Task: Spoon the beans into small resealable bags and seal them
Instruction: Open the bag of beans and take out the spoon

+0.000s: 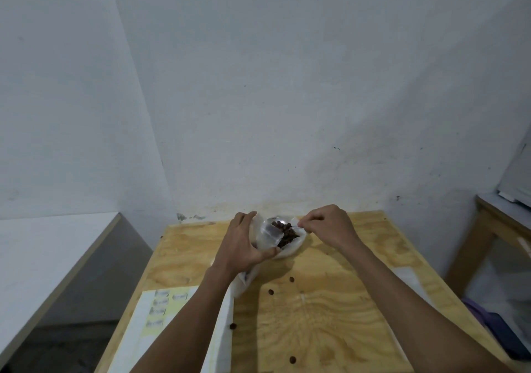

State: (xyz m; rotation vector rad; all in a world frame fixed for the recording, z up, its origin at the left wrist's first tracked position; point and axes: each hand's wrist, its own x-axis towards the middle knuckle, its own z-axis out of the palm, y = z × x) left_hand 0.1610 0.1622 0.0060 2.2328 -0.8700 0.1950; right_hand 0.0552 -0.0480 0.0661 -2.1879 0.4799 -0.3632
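Observation:
A large white plastic bag of dark brown beans lies near the far edge of the plywood table. My left hand holds a small clear resealable bag against the big bag's left side. My right hand pinches the right rim of the white bag at the opening. Several loose beans, such as one bean, lie scattered on the table nearer to me. No spoon is visible.
A white and yellow sheet with small sachets lies at the table's near left. White plastic lies at the right edge. A grey wall stands just behind the table. A second wooden table stands to the right, a white ledge to the left.

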